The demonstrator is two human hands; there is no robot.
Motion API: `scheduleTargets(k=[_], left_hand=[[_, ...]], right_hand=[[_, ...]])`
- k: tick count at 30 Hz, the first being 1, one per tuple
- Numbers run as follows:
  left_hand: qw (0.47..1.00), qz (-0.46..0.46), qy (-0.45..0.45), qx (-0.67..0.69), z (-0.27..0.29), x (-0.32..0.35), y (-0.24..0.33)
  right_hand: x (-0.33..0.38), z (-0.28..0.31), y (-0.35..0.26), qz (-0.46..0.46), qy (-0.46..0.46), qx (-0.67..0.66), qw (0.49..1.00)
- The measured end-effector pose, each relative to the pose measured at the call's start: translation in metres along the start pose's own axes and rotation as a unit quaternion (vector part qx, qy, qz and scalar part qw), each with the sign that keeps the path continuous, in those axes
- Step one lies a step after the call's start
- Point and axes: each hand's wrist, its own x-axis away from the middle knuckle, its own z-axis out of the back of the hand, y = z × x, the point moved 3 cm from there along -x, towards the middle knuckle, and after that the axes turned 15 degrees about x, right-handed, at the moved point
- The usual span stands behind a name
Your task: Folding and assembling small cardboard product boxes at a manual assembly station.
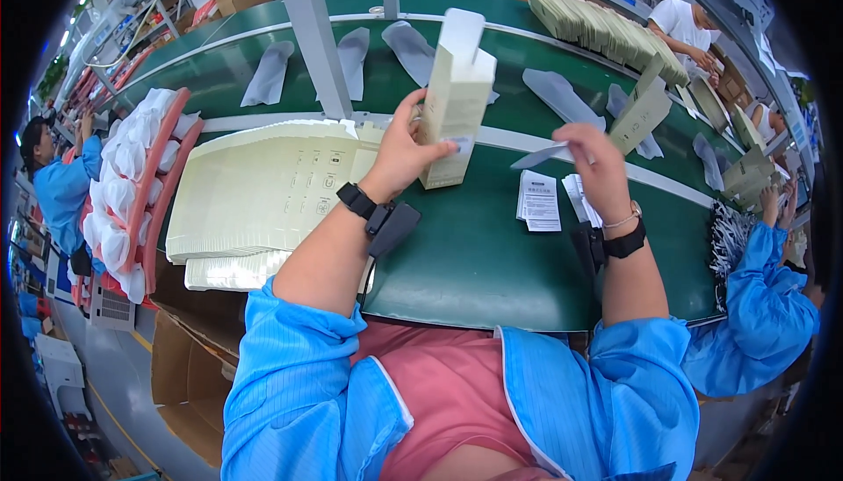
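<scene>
My left hand (406,152) is closed round a tall cream carton (462,108), which stands upright with its top flap raised. To its right, my right hand (601,170) pinches a thin folded leaflet (539,156) between thumb and fingers, apart from the carton. Below that hand lies a small stack of printed white leaflets (539,202). A second leaflet pile (580,198) beside it is partly hidden by my right wrist. Left of my left forearm, a large fanned stack of flattened cream cartons (255,184) lies on the green work surface (448,257).
Several translucent bags (562,97) lie along the green belt (492,49) behind a metal rail. A grey post (309,37) rises at back left. Red trays of white-wrapped items (132,187) stand at left. Co-workers (746,314) work at right, left and far side.
</scene>
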Motion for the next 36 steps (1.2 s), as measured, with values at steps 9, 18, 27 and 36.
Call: scheduleTargets(k=[9, 18, 27, 36], left_hand=[[0.973, -0.073, -0.074, -0.206, -0.011, 0.003, 0.004], [0.983, -0.031, -0.096, -0.154, -0.014, 0.005, 0.002], [0.980, -0.001, -0.132, -0.147, -0.022, 0.010, 0.010], [0.922, -0.119, -0.023, -0.367, -0.007, 0.008, 0.012]], right_hand=[[-0.078, 0.021, -0.053, 0.195, 0.211, -0.002, 0.958], [-0.098, -0.001, -0.044, 0.098, 0.255, 0.009, 0.962], [-0.106, 0.018, -0.041, 0.058, 0.334, -0.018, 0.941], [-0.079, -0.008, -0.050, 0.113, 0.176, 0.074, 0.975]])
